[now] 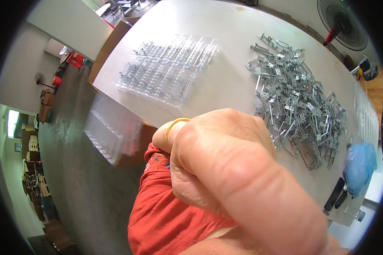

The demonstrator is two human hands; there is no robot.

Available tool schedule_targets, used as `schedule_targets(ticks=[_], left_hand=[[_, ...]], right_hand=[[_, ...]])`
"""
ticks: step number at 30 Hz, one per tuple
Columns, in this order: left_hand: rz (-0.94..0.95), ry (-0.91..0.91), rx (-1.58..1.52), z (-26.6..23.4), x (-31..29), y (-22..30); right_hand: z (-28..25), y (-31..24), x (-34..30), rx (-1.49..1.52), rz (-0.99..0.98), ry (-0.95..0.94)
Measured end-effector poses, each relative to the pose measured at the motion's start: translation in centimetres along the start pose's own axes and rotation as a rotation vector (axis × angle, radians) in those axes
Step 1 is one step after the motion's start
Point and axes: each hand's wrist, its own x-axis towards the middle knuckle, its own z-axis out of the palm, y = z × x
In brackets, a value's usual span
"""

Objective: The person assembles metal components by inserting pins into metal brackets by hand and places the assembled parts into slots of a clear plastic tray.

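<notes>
Very close to the camera, my left hand fills the lower middle of the head view. It wears a thin yellow band at the wrist, behind which hangs a red sleeve with an embroidered edge. The hand is curled, and one thick digit reaches toward the lower right. Its fingertips are out of sight, so I cannot make out what they hold, if anything. Beyond it on the pale table lies a heap of small metal brackets. My right hand does not show.
Stacked clear plastic trays stand at the table's far left; more trays are below its left edge. On the right are a blue plastic bag, dark handled items and bubble wrap. A fan stands behind.
</notes>
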Motion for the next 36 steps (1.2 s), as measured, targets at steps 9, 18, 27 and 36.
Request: schedule_targets(ticks=[9,18,27,36], left_hand=[[-0.176,-0.056,-0.231,0.6,-0.8,-1.4],[-0.248,-0.171,-0.427,-1.3,-0.5,-2.3],[-0.344,-0.254,-0.631,-2.3,-0.5,-1.7],[-0.442,-0.354,-0.827,-3.5,0.6,-1.3]], right_hand=[[-1.3,-1.4,0.7,-0.119,-0.159,-0.020],[0.0,1.2,-0.4,-0.077,-0.028,0.009],[-0.1,0.5,0.4,-0.102,-0.011,-0.010],[-0.2,0.8,0.0,-0.084,0.029,-0.002]])
